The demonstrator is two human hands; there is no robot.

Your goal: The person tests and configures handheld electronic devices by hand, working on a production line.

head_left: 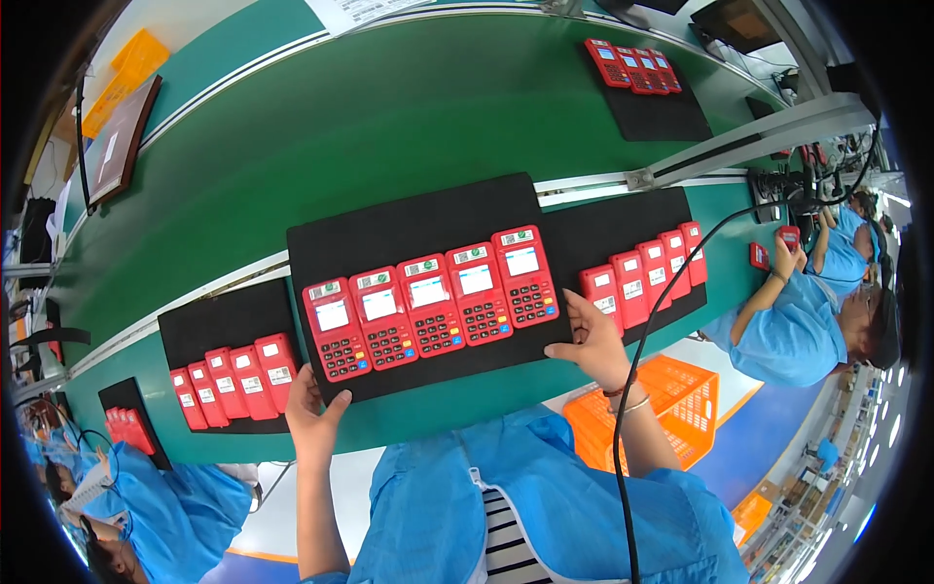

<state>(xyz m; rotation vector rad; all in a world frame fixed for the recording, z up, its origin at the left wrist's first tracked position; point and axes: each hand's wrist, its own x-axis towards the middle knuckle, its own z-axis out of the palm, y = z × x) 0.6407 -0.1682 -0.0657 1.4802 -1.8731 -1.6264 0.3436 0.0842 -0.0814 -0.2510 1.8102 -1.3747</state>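
Several red card payment terminals [425, 304] lie side by side in a row, screens and keypads up, on a black mat [409, 219] in front of me. Each has a lit pale screen and a sticker with a green mark above it. My left hand [316, 420] holds the mat's near left corner, its thumb at the near edge. At the near right corner my right hand [595, 343] grips the mat, thumb over the edge and fingers along the side, close to the last terminal. The fingers' undersides are hidden.
More red terminals lie face down on black mats to the left [233, 384] and right [642, 282]; others sit on a far mat [657, 117]. A black cable [628, 428] hangs past my right arm. Orange crates [681, 380] stand below. Co-workers sit on both sides.
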